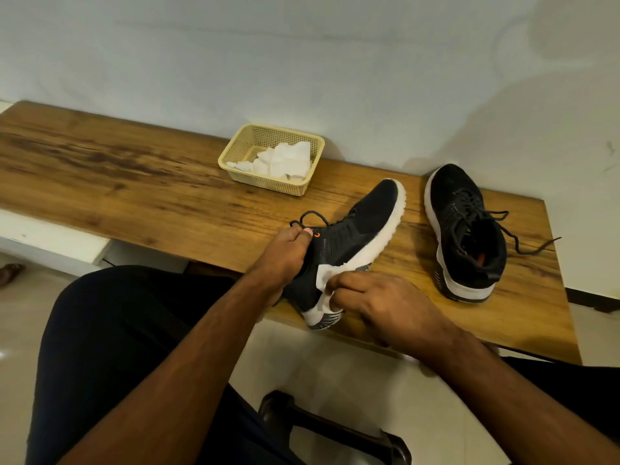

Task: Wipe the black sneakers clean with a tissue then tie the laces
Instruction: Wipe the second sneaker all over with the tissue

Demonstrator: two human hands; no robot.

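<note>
1. While the near sneaker (pixel 352 236) is held tipped on its side at the front edge of the wooden table (pixel 134 182), it is gripped at the collar by the left hand (pixel 281 260), whose fingers are curled around the opening.
2. A white tissue (pixel 323 280) is pinched by the curled fingers of the right hand (pixel 379 303) and is pressed on the heel side of this sneaker, just beside the left grip.
3. From both grips, the long axis of the held sneaker runs away and to the right, the toe being the far end.
4. It is judged that the wiping must be carried along this axis, from heel toward toe; the right hand is the nearer one to the white sole.
5. The second sneaker (pixel 466 229) is placed upright, well apart to the right of the right hand, with its laces (pixel 523 243) loose.
6. More tissues are seen in a basket (pixel 235 156), beyond the left grip.
</note>
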